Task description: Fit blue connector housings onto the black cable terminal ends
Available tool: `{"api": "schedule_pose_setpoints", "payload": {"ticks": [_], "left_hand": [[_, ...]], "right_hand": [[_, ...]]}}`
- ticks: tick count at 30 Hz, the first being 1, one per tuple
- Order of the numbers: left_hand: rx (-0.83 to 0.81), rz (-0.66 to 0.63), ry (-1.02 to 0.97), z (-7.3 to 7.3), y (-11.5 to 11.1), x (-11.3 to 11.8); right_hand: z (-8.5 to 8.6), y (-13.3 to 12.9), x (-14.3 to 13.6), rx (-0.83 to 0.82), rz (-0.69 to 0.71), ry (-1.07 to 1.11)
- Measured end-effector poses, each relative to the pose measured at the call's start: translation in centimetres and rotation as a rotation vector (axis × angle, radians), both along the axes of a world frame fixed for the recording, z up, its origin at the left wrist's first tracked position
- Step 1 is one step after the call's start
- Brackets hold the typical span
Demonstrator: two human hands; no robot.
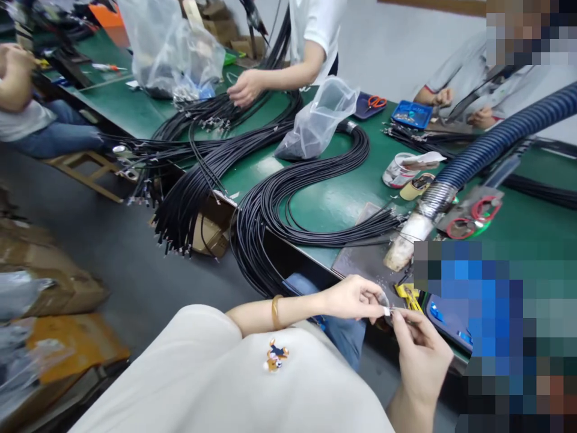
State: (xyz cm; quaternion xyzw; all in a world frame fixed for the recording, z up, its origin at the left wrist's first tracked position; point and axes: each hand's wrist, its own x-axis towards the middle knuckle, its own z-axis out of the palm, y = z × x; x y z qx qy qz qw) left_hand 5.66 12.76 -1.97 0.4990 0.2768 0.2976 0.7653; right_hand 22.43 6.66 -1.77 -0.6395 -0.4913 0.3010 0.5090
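Observation:
My left hand (pixel 354 299), a bracelet on its wrist, is closed in a pinch in front of my body at the table's front edge. Right beside it, fingertips almost meeting, my right hand (pixel 421 346) pinches too. A tiny whitish piece (pixel 386 311) shows between the fingertips; its kind is too small to make out. Just beyond the hands lies a yellow-handled tool (pixel 409 296). A thick bundle of black cables (pixel 311 174) curves over the green table (pixel 333 192), its stripped ends on a dark plate (pixel 360 246) ahead of my hands.
A ribbed hose (pixel 505 138) with a whitish nozzle (pixel 406 243) reaches down close to my hands. Red-handled scissors (pixel 473 216), a tin (pixel 399 171) and a clear bag (pixel 311 129) stand on the table. Across it, a co-worker's hand (pixel 247 88) touches more cables. Cartons (pixel 49 258) sit left.

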Motion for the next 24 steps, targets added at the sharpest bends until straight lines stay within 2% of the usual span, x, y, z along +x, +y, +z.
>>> {"api": "schedule_pose_setpoints", "payload": {"ticks": [5,9,11,13,15,17,18,20,22,23,24], "left_hand": [[0.029,0.098,0.059,0.2,0.0,0.2],[0.038,0.127,0.093,-0.2,-0.2,0.6],[0.055,0.101,0.128,-0.2,-0.3,0.6],[0.139,0.074,0.191,-0.1,-0.2,0.0],[0.319,0.14,0.286,0.4,0.7,-1.4],[0.563,0.359,0.437,1.3,3.1,-4.0],[0.728,0.484,0.575,1.9,5.0,-5.7],[0.931,0.612,0.987,3.1,9.7,-9.2],[0.927,0.662,1.151,4.0,15.1,-12.5],[0.918,0.601,1.398,4.2,17.6,-13.8],[0.878,0.591,1.476,4.2,19.8,-14.8]], "right_hand": [[-0.8,0.3,-0.1,-0.049,-0.061,0.025],[-1.2,0.5,0.1,-0.109,-0.067,0.046],[-1.2,0.5,0.2,-0.135,-0.048,0.044],[-1.2,0.4,0.3,-0.145,-0.025,0.038],[-1.2,0.2,0.4,-0.139,-0.011,0.025],[-1.1,0.0,0.5,-0.127,0.003,0.004],[-1.1,-0.2,0.6,-0.121,0.014,-0.008],[-1.1,-0.5,0.8,-0.117,0.045,-0.028],[-1.2,-0.8,0.9,-0.118,0.072,-0.042],[-1.2,-0.8,0.9,-0.12,0.079,-0.046],[-1.3,-0.9,0.8,-0.122,0.08,-0.049]]}}
